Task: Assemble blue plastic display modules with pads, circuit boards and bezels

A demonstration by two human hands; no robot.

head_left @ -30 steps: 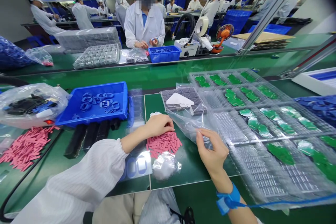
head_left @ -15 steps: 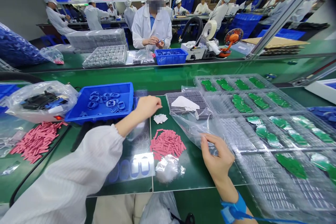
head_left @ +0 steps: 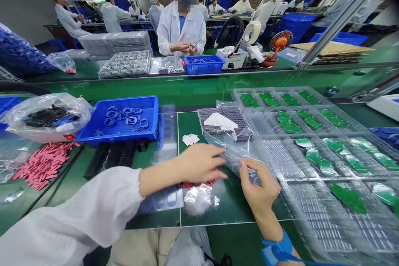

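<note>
My left hand (head_left: 202, 163) reaches across the pile of pink strips (head_left: 188, 184), which it mostly covers. Its fingers are apart, with nothing visible in them, and point toward my right hand. My right hand (head_left: 261, 185) is closed in a pinch over a clear plastic bag (head_left: 229, 149); whatever lies between thumb and forefinger is too small to make out. Just behind the bag, a white paper piece (head_left: 220, 121) rests on a block of dark striped pieces (head_left: 243, 134). Small white squares (head_left: 190, 139) lie beyond my left hand. A crumpled clear bag (head_left: 199, 200) sits near the table edge.
On the left stand a blue bin (head_left: 90, 135) of blue frames and an open plastic bag (head_left: 18, 122) of dark parts, beside more pink strips (head_left: 46, 164). Clear trays (head_left: 283, 181) with green boards (head_left: 347, 197) fill the right. A co-worker (head_left: 181, 29) sits opposite.
My left hand has come from near the white squares toward me and to the right, now covering the pink strips. Its fingers have spread. My right hand stays pinched in nearly the same place.
</note>
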